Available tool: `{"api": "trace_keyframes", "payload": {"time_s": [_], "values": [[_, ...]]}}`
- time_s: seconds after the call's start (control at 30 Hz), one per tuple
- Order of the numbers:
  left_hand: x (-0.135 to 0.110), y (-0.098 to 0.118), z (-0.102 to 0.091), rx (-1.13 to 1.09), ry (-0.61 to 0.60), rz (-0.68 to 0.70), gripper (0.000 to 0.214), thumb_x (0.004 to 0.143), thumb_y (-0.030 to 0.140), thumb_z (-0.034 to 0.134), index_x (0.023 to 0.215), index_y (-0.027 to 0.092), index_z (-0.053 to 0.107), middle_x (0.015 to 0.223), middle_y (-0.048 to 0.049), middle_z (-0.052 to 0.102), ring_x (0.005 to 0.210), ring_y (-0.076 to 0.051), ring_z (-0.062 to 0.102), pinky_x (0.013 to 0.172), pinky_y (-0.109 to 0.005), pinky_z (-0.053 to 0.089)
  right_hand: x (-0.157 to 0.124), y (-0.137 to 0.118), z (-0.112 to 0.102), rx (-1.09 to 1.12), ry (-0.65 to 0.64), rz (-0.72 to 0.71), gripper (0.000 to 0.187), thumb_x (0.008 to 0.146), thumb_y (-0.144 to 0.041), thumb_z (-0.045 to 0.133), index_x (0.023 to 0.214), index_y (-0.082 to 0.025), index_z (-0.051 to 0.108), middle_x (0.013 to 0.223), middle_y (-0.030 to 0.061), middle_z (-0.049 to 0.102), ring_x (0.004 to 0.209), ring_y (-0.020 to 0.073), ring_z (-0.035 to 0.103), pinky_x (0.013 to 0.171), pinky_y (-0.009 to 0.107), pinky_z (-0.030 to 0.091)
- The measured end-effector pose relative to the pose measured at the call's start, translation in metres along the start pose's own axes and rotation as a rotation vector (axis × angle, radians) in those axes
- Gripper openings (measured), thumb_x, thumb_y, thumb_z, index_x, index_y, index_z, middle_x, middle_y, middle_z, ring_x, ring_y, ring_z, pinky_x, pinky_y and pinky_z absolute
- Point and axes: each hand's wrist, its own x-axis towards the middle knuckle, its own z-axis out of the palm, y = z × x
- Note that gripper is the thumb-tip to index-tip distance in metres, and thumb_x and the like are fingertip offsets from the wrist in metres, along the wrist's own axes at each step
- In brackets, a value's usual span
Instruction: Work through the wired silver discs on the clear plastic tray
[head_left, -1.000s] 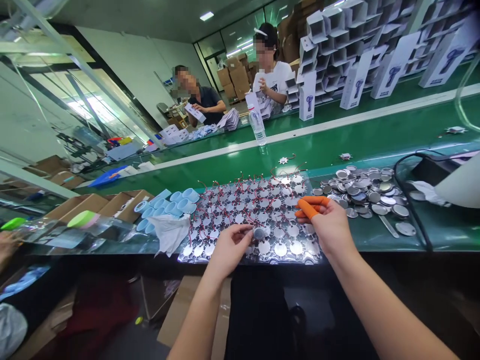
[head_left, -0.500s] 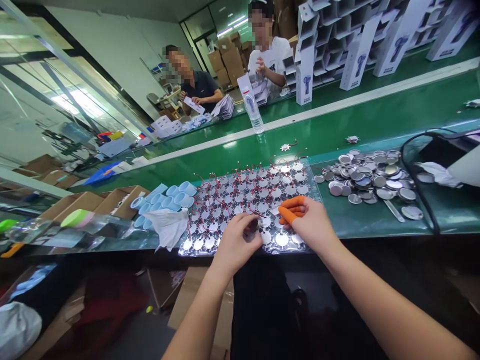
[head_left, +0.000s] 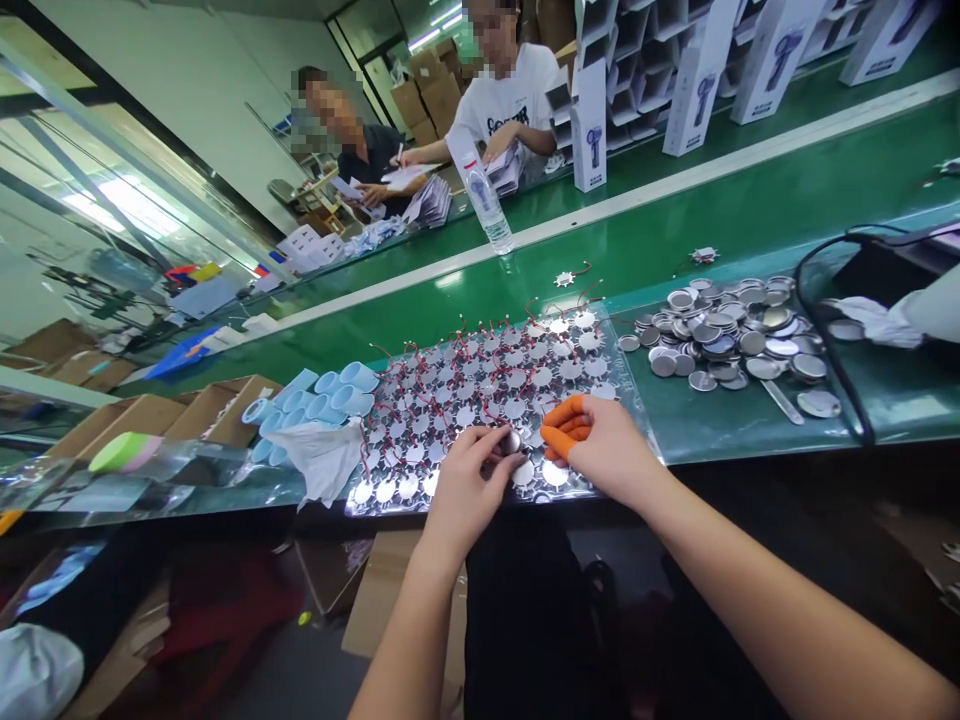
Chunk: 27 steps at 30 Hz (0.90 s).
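Your left hand (head_left: pixel 469 480): fingertips closed in a pinch on a metal disc (head_left: pixel 511 441), over the star-shaped boards (head_left: pixel 480 400) with their red wires. Your right hand (head_left: pixel 596 440): curled nearly shut just beside the disc, wearing orange finger cots (head_left: pixel 559 430); any hold, cannot tell. To the right: a pile of metal discs (head_left: pixel 720 335). Advice: keep the pinch level, wires clear.
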Motion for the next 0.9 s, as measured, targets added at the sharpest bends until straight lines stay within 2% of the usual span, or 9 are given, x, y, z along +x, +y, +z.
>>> {"api": "trace_keyframes", "payload": {"time_s": [0.2,0.3,0.47,0.73,0.9], "values": [[0.004,0.006,-0.009,0.075,-0.122,0.019,0.037,0.089,0.015,0.06,0.125,0.021,0.065,0.11,-0.0068,0.061,0.083,-0.015,0.065,0.086,-0.034,0.057,0.002,0.01,0.003,-0.058,0.022,-0.008,0.013,0.067,-0.016,0.069,0.077,-0.02,0.061,0.062,0.0025,0.068,0.055,0.0209,0.07,0.051,0.03,0.057],[0.004,0.008,-0.01,0.091,-0.147,-0.002,0.037,0.09,0.016,0.058,0.126,0.021,0.064,0.112,-0.0069,0.061,0.085,-0.015,0.065,0.088,-0.034,0.056,0.002,0.016,0.004,-0.075,0.023,-0.029,0.011,0.069,-0.018,0.069,0.078,-0.02,0.062,0.063,0.0031,0.068,0.057,0.0216,0.071,0.05,0.03,0.056],[0.005,0.008,-0.004,0.177,-0.084,0.016,0.033,0.091,0.012,0.054,0.121,0.02,0.067,0.107,-0.008,0.064,0.095,-0.02,0.063,0.09,-0.036,0.053,0.001,0.019,0.005,-0.114,0.027,-0.041,0.01,0.07,-0.019,0.068,0.078,-0.02,0.063,0.063,0.0036,0.069,0.058,0.0221,0.071,0.049,0.03,0.056],[0.003,0.007,0.009,0.277,0.023,0.101,0.036,0.088,0.004,0.048,0.114,0.019,0.068,0.103,-0.0089,0.064,0.094,-0.021,0.064,0.087,-0.036,0.055,0.001,0.02,0.008,-0.157,0.073,-0.056,0.008,0.071,-0.019,0.066,0.078,-0.021,0.064,0.067,0.0035,0.07,0.058,0.0212,0.071,0.051,0.03,0.056],[0.002,0.006,0.013,0.292,0.034,0.111,0.039,0.087,0.002,0.045,0.115,0.018,0.067,0.103,-0.0095,0.064,0.091,-0.02,0.064,0.086,-0.035,0.056,-0.002,0.024,0.004,-0.3,0.048,-0.282,0.008,0.075,-0.02,0.067,0.082,-0.022,0.068,0.077,0.0032,0.073,0.068,0.0201,0.071,0.066,0.034,0.059]]}}
